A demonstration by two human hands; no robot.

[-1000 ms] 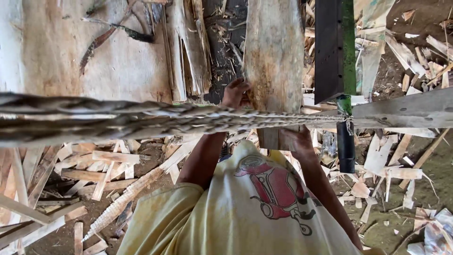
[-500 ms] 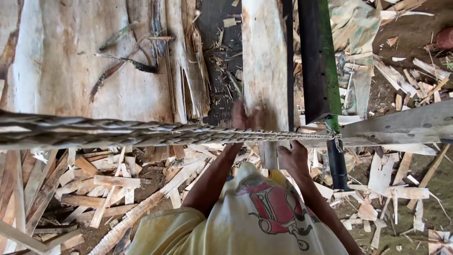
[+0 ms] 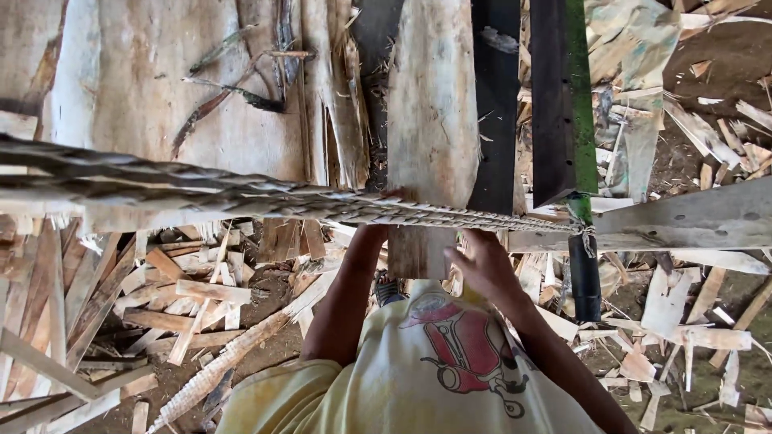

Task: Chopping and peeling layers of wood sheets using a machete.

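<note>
The wooden plank [image 3: 430,120] stands on end in front of the person, running away from the head camera towards the scrap-strewn ground, and both hands grip it near its close end. The likeliest trouble, as I judge it, is the plank tipping or sliding sideways: it is long, held only at one end, and a taut twisted rope [image 3: 241,195] crosses right over it at the level of the grip, so any lift or shove could catch the board against the rope and twist it out of hold. The dark metal bar [image 3: 555,96] with a green edge stands just beside the plank on the right, near enough that a swing that way could knock against it. The rough split edges also look apt to leave splinters in bare palms. The right hand [image 3: 482,265] is closed around the plank's right edge, just under the rope, fingers curled against the wood. The left hand [image 3: 378,221] reaches up to the left edge at about the same height; the rope hides most of it, so I cannot tell how its fingers sit. Loose wood offcuts [image 3: 185,289] litter the ground below, offering poor footing.
</note>
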